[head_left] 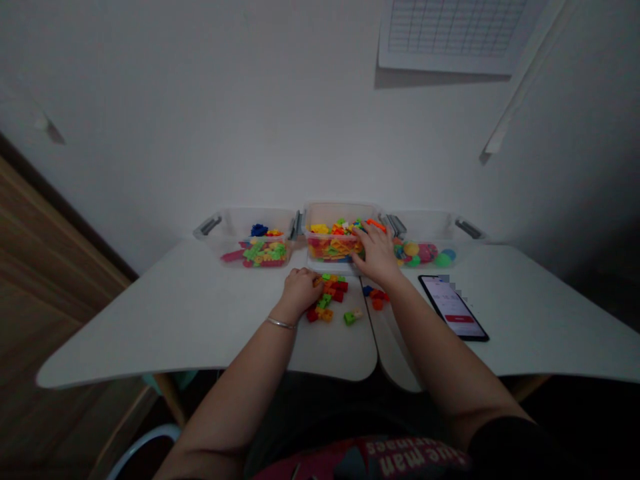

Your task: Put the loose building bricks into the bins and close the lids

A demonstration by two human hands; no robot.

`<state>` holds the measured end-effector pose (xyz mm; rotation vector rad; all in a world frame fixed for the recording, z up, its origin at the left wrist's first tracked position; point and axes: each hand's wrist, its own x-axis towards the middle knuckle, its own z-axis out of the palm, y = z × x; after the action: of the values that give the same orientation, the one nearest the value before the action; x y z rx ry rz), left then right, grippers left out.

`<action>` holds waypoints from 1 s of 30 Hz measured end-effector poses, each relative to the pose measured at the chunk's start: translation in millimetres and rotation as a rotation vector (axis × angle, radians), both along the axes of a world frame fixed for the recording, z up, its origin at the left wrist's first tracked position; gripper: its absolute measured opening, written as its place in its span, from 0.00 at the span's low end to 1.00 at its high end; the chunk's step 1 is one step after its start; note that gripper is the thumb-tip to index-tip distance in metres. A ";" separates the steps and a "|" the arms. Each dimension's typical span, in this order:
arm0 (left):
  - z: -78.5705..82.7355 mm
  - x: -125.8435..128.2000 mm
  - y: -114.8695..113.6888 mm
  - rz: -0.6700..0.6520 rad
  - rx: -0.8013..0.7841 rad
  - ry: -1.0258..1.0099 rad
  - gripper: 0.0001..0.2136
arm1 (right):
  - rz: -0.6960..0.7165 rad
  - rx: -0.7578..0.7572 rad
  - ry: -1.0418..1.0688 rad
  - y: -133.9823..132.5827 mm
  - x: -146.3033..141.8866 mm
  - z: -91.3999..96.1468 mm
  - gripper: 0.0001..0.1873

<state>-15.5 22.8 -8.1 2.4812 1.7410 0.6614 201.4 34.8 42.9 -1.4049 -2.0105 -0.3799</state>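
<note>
A cluster of plastic building blocks point(336, 288) in red, orange and green lies on the white table. My left hand point(300, 292) rests at the left side of this cluster, its fingers curled over the edge blocks; the fingertips are partly hidden. Behind it stands a clear plastic box point(341, 212) filled with yellow, red, orange and green pieces. Over the front right corner of that box reaches my right hand point(376, 255), thumb and fingers apart. I see nothing held in it. A loose green block point(349, 318) with a pale piece sits nearer to me.
Left and right stand two more clear boxes, one with toy pieces point(265, 252), one with coloured balls point(412, 249). Blue and red blocks point(377, 297) lie under my right forearm. A phone point(453, 308) lies on the right of the table point(200, 327), whose tops meet at a seam.
</note>
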 end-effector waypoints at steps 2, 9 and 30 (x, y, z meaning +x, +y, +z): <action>-0.8 0.2 0.9 -0.012 -0.007 0.002 0.10 | 0.001 -0.006 0.001 -0.1 0.0 0.0 0.30; 4.5 -0.1 2.1 -0.017 -0.024 -0.043 0.06 | -0.006 0.006 -0.017 -0.5 -0.2 -1.4 0.32; 16.4 7.1 -2.1 -0.134 -0.010 -0.672 0.06 | 0.409 -0.153 0.456 -38.3 -47.6 -21.6 0.17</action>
<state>-8.4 20.6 8.3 1.9890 1.3001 1.2721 153.8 -3.5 21.3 -1.0092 -1.8995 0.2579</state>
